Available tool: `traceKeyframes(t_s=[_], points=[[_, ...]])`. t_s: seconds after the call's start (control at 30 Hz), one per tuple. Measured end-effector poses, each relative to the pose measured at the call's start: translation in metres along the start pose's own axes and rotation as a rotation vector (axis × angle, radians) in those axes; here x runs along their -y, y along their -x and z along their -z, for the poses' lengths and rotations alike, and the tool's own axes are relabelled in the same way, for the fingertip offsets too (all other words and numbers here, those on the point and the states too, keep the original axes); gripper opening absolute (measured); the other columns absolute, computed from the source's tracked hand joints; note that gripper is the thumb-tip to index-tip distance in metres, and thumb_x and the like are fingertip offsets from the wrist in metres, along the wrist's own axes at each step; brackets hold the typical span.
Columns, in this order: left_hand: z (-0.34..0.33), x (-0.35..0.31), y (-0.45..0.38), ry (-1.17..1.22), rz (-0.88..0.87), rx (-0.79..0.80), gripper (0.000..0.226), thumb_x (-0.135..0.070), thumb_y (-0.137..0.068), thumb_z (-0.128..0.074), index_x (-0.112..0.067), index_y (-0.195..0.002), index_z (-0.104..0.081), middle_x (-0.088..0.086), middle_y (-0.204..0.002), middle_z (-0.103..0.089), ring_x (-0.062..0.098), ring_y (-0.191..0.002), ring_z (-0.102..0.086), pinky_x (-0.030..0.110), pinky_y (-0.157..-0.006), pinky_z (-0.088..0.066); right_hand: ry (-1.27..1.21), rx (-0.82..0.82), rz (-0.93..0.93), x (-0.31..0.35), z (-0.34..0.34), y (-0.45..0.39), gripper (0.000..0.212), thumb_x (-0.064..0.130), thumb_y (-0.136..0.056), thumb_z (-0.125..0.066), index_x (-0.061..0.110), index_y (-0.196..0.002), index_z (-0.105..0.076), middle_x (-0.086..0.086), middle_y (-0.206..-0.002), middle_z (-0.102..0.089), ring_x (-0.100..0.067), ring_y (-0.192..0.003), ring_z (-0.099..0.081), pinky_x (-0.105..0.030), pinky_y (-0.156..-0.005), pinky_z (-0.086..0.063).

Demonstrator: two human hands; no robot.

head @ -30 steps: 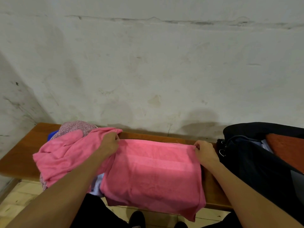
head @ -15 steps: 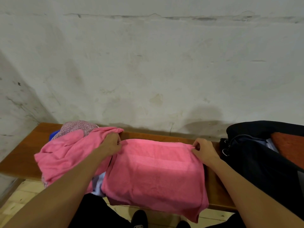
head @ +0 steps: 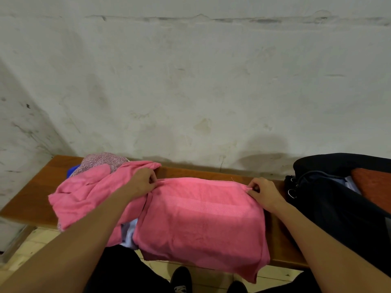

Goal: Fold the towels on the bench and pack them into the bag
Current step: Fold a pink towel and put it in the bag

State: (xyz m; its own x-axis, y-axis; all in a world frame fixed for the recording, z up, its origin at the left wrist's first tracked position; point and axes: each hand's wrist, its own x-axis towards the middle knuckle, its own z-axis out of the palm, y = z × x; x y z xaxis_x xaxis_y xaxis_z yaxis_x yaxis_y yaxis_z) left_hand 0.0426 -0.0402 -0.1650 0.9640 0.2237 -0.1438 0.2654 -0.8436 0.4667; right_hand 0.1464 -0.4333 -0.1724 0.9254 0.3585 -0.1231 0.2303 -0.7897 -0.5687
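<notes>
A pink towel (head: pixel 201 216) lies spread across the wooden bench (head: pixel 27 206), its near edge hanging over the front. My left hand (head: pixel 142 181) pinches its far left corner. My right hand (head: pixel 263 192) pinches its far right corner. To the left lies a heap of towels (head: pixel 84 191): another pink one on top, a speckled mauve one behind, a bit of blue and white showing. A black bag (head: pixel 338 204) stands open at the right end of the bench, with an orange-red cloth (head: pixel 372 182) and light fabric inside.
A stained white wall (head: pixel 190 92) rises right behind the bench. Below the bench edge are my dark trousers, black shoes (head: pixel 181 280) and a pale tiled floor. A strip of bare bench shows between the towel and the bag.
Both hands have stayed on the far corners of the pink towel. The towel's far edge has hardly shifted; only the view has moved slightly.
</notes>
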Motion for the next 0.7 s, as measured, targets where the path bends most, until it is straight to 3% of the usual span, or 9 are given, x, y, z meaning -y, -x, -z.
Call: traceKeyframes(t_s=[0.1,0.23,0.33,0.4,0.47,0.57,0.63,0.7], points=[[-0.004,0.0,0.0,0.004,-0.011,-0.02,0.026,-0.03,-0.082,-0.075,-0.022,-0.062,-0.06,-0.004,-0.071,-0.06,0.014,-0.071,-0.055,0.011,-0.058,-0.035,-0.005,-0.007,-0.03,0.002,-0.005,0.0,0.019,0.01,-0.089,-0.07,0.02,-0.075,-0.061,0.006,-0.086,-0.058,-0.005,-0.077,-0.053,-0.014,-0.061,-0.036],[-0.005,0.001,0.001,0.034,-0.006,-0.026,0.023,-0.028,-0.082,-0.076,-0.017,-0.067,-0.063,-0.001,-0.076,-0.063,0.016,-0.075,-0.056,0.012,-0.059,-0.038,-0.017,-0.045,-0.067,0.004,-0.009,-0.002,0.02,0.004,-0.086,-0.071,0.015,-0.072,-0.06,-0.003,-0.091,-0.061,-0.015,-0.08,-0.058,-0.015,-0.064,-0.043],[0.0,0.003,0.004,0.067,-0.04,-0.034,0.022,-0.028,-0.081,-0.077,-0.01,-0.071,-0.069,-0.003,-0.117,-0.065,0.014,-0.108,-0.057,0.018,-0.081,-0.043,-0.053,-0.051,-0.071,0.005,-0.008,-0.001,0.022,0.003,-0.083,-0.074,0.016,-0.07,-0.062,-0.001,-0.089,-0.061,-0.01,-0.078,-0.057,-0.012,-0.063,-0.041],[0.003,0.003,0.007,0.064,-0.06,-0.029,0.018,-0.024,-0.081,-0.077,-0.008,-0.075,-0.072,-0.002,-0.128,-0.059,0.015,-0.118,-0.052,0.015,-0.086,-0.04,-0.097,-0.039,-0.083,0.004,-0.006,0.0,0.022,0.005,-0.082,-0.076,0.018,-0.07,-0.064,0.001,-0.087,-0.065,-0.01,-0.08,-0.062,-0.012,-0.064,-0.043],[0.006,0.002,0.008,0.066,-0.056,-0.009,0.013,-0.019,-0.081,-0.077,-0.009,-0.074,-0.072,0.0,-0.13,-0.058,0.014,-0.119,-0.051,0.009,-0.083,-0.037,-0.142,-0.032,-0.074,0.002,-0.003,0.001,0.02,0.007,-0.081,-0.078,0.02,-0.07,-0.068,0.002,-0.083,-0.07,-0.01,-0.082,-0.065,-0.015,-0.067,-0.045],[0.011,0.001,0.01,0.034,-0.062,0.05,0.02,-0.011,-0.079,-0.076,-0.021,-0.066,-0.065,0.002,-0.134,-0.057,0.017,-0.126,-0.051,0.015,-0.091,-0.039,-0.169,-0.005,-0.045,0.0,0.003,0.004,0.014,0.012,-0.079,-0.081,0.02,-0.073,-0.072,0.003,-0.082,-0.072,-0.009,-0.08,-0.064,-0.015,-0.067,-0.045],[0.014,-0.003,0.009,0.007,-0.062,0.065,0.021,-0.008,-0.077,-0.074,-0.018,-0.064,-0.063,0.001,-0.138,-0.054,0.017,-0.13,-0.048,0.013,-0.094,-0.034,-0.167,-0.01,-0.034,-0.001,0.007,0.005,0.017,0.013,-0.08,-0.081,0.024,-0.072,-0.071,0.005,-0.083,-0.072,-0.009,-0.08,-0.065,-0.019,-0.07,-0.048],[0.016,-0.006,0.009,0.011,-0.024,0.041,0.022,-0.01,-0.078,-0.076,-0.016,-0.062,-0.061,-0.002,-0.114,-0.066,0.016,-0.11,-0.057,0.005,-0.079,-0.034,-0.186,-0.057,-0.021,-0.002,0.014,0.005,0.021,0.013,-0.081,-0.08,0.028,-0.072,-0.068,0.005,-0.083,-0.071,-0.01,-0.08,-0.065,-0.026,-0.076,-0.052]])
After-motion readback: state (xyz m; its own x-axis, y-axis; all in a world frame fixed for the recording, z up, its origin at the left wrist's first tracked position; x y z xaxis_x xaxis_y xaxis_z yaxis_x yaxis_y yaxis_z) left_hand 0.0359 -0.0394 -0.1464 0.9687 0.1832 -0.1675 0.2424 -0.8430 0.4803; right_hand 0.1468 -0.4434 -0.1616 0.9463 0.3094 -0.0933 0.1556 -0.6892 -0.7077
